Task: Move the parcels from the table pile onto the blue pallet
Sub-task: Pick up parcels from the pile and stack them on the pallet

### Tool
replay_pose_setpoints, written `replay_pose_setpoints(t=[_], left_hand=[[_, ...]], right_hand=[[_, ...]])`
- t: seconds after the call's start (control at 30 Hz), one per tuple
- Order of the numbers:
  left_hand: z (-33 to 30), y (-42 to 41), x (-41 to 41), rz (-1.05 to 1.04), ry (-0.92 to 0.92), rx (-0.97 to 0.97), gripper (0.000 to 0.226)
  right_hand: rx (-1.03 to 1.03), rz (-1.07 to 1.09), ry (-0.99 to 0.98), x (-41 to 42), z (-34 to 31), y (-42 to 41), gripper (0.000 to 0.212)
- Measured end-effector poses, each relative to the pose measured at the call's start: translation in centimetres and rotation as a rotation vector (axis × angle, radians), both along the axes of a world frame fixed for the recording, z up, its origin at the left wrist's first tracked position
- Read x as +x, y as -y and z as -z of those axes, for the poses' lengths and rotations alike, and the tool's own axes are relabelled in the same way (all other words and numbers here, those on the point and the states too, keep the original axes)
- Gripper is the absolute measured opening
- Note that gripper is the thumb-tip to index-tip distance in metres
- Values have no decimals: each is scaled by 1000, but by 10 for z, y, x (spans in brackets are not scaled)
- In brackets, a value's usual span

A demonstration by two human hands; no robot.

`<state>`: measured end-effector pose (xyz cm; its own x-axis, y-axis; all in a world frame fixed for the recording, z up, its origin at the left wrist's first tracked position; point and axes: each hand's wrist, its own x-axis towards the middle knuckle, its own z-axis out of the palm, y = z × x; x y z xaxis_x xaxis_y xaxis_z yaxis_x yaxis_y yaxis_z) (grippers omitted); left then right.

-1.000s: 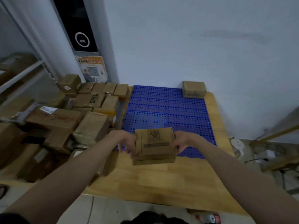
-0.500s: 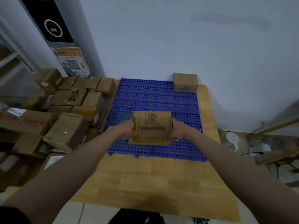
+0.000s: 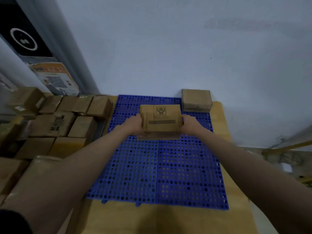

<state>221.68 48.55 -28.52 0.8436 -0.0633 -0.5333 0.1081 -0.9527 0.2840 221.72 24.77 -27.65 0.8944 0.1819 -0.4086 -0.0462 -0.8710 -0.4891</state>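
- Two hands clasp one brown parcel (image 3: pixel 160 118) from its sides: the left hand (image 3: pixel 133 124) wraps its left edge and the right hand (image 3: pixel 190 124) its right edge, fingers curled round the cardboard.
- The parcel sits above the middle of the frame, over the far half of the blue pallet (image 3: pixel 158 166). Its long axis runs left to right across the picture, and its printed face, with a logo and a dark strip, is turned up toward the camera.
- Whether the parcel's underside touches the pallet cannot be told; a blurred brown edge shows just beneath it.
- A second parcel (image 3: pixel 196 100) rests at the pallet's far right corner, near the held one but apart from it.
- The perforated pallet lies on a wooden table (image 3: pixel 152 220), which shows bare in the lower part of the frame and along the right edge.
- A pile of parcels (image 3: pixel 59 122) fills the left of the frame, beside the pallet's left edge.
- A pale wall (image 3: pixel 168 48) stands behind; at upper left a dark panel (image 3: pixel 23 39) with a white ring hangs above an orange poster (image 3: pixel 54 78).
- The print on the parcels and poster is too blurred to read, and both forearms are cut off by the lower edge.
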Motion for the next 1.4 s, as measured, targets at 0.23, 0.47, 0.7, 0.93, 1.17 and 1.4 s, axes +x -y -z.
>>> replay_pose_setpoints(t=[0.23,0.47,0.7,0.93,1.17,1.4], left_hand=[[31,3,93,1,84,-126,81],[61,9,169,-14,158,-232,83],[88,19,210,-20,120,-205,76],[112,24,220,-45,152,-235,64],[116,20,224,-38,208,-301,60],[98,8,205,35,12,0,110]], right_hand=[[5,71,29,95,23,6,31],[-19,114,88,176,50,11,38],[-107,153,54,214,80,16,56],[-147,222,27,220,97,16,38],[-156,229,109,225,102,15,30],[-218,195,151,201,88,7,54]])
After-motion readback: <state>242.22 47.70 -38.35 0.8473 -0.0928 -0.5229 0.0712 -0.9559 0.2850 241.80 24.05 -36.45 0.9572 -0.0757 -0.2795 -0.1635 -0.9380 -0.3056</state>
